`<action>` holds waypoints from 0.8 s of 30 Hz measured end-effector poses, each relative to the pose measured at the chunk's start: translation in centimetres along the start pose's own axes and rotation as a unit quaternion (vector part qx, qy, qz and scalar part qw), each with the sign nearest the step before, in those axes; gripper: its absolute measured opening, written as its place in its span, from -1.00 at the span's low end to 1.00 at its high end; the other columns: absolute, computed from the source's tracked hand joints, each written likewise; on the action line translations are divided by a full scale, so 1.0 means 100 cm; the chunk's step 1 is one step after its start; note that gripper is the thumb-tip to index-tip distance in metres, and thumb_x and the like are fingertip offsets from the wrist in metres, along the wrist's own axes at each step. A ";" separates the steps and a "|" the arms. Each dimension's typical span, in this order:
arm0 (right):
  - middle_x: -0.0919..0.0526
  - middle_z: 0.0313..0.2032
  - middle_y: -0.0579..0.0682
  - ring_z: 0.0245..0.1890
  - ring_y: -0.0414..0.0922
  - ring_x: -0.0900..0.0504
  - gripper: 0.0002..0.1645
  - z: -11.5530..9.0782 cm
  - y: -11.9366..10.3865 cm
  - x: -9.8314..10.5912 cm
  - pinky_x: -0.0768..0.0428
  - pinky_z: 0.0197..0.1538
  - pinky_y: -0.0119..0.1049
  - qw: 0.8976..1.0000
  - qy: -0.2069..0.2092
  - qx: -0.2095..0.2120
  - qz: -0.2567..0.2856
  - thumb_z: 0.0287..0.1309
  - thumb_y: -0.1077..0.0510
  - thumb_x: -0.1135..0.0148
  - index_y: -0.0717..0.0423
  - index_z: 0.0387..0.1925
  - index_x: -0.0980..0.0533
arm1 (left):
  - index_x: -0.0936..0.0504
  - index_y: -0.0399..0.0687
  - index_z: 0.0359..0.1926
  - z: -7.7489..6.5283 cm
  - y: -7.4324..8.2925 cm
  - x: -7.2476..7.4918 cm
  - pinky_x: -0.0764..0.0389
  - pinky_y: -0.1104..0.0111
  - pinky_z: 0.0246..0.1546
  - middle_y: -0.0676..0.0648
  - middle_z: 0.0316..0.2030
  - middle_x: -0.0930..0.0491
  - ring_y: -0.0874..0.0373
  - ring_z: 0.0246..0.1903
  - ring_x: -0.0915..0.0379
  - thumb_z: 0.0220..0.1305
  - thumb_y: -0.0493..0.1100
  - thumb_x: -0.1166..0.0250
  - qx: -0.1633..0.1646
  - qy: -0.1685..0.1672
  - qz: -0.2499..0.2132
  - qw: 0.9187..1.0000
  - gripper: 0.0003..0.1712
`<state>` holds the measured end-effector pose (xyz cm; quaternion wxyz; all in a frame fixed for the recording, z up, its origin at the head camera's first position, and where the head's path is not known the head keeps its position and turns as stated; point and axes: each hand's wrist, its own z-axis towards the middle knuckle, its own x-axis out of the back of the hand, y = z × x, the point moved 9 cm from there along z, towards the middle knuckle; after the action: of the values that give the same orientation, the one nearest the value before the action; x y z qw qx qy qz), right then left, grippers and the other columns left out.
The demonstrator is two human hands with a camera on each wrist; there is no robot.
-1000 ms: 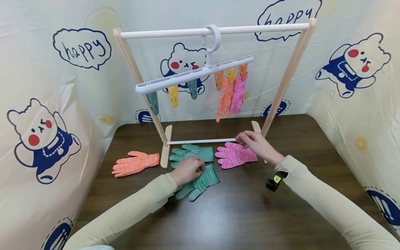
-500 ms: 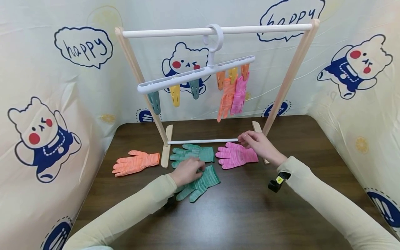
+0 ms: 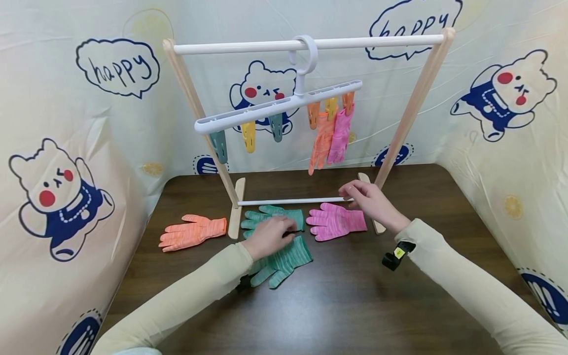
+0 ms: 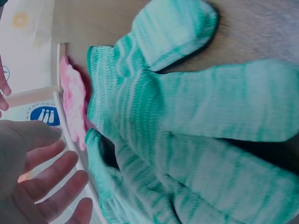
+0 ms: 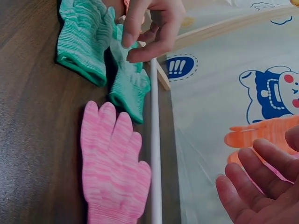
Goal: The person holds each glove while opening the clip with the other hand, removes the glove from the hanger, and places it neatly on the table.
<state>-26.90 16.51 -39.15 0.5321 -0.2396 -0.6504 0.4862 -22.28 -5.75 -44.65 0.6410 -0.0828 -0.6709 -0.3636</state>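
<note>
Two green striped gloves lie on the table, one farther back (image 3: 293, 217) and one nearer (image 3: 293, 259). Over them hovers my left hand (image 3: 269, 236), fingers loosely bent and holding nothing; in the left wrist view there is a gap between its fingers (image 4: 56, 179) and the knit. My right hand (image 3: 370, 199) hangs by the right end of the rack's low white rod (image 3: 290, 201), just behind a flat pink glove (image 3: 334, 223). Its fingers (image 5: 266, 175) are relaxed with nothing between them. An orange glove (image 3: 193, 232) lies at the left.
A wooden rack with a white top bar (image 3: 239, 48) bears a white clip hanger (image 3: 262, 112). Clips hold an orange glove (image 3: 322, 140) and a pink glove (image 3: 339, 135) on its right; several clips, such as a yellow one (image 3: 249, 137), hang without gloves. Printed cloth (image 3: 488, 162) surrounds the table.
My left hand has risen slightly and shifted a little right over the green gloves. My right hand has lifted a bit, its fingers spreading. The gloves stay where they were.
</note>
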 end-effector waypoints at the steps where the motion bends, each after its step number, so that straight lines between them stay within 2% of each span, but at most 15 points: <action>1: -0.64 0.11 0.30 0.11 0.17 -0.65 -0.52 0.000 -0.001 0.002 -0.70 0.09 0.00 1.000 0.004 0.001 -0.003 0.66 0.04 0.10 0.35 0.18 -0.53 | -0.72 -0.10 -0.12 0.001 0.000 0.002 -0.68 0.17 -0.22 -0.05 -0.19 -0.70 0.05 -0.17 -0.64 0.41 -0.21 -0.36 0.003 0.005 -0.005 1.000 -0.90; 9: -0.66 0.05 0.25 -0.04 -0.07 -0.67 -0.56 0.003 -0.018 0.016 -0.69 0.05 -0.23 0.999 0.036 0.028 -0.016 0.65 0.05 0.07 0.32 0.15 -0.55 | -0.70 -0.12 0.01 0.010 0.000 0.023 -0.66 0.16 -0.22 -0.07 -0.11 -0.69 -0.04 -0.14 -0.66 0.50 -0.18 -0.25 0.030 0.068 -0.053 0.996 -0.81; 16: -0.66 0.03 0.26 -0.09 -0.22 -0.65 -0.55 0.008 -0.038 0.033 -0.68 0.02 -0.30 0.997 0.058 0.052 -0.024 0.65 0.05 0.06 0.35 0.14 -0.55 | -0.69 -0.08 0.01 0.017 0.000 0.043 -0.67 0.15 -0.11 -0.04 -0.13 -0.67 -0.01 -0.08 -0.65 0.51 -0.16 -0.24 0.040 0.134 -0.107 0.984 -0.81; 21: -0.66 0.02 0.25 -0.08 -0.24 -0.63 -0.57 0.012 -0.054 0.043 -0.67 0.00 -0.33 0.995 0.070 0.067 -0.033 0.63 0.08 0.03 0.35 0.14 -0.56 | -0.66 -0.04 0.07 0.024 -0.002 0.053 -0.66 0.19 -0.07 -0.02 -0.10 -0.66 0.09 -0.10 -0.63 0.53 -0.11 -0.23 0.057 0.153 -0.137 0.977 -0.78; 24: -0.66 0.03 0.24 -0.10 -0.25 -0.63 -0.56 0.015 -0.062 0.047 -0.64 -0.03 -0.42 0.994 0.075 0.067 -0.048 0.63 0.06 0.02 0.35 0.15 -0.56 | -0.65 -0.05 0.09 0.029 -0.003 0.057 -0.66 0.17 -0.04 -0.02 -0.08 -0.65 0.10 -0.09 -0.62 0.54 -0.10 -0.22 0.062 0.161 -0.155 0.973 -0.77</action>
<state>-28.56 17.32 -31.42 0.6166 -0.2079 -0.5856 0.4834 -25.74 -6.28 -39.30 0.6805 0.1217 -0.5847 -0.4245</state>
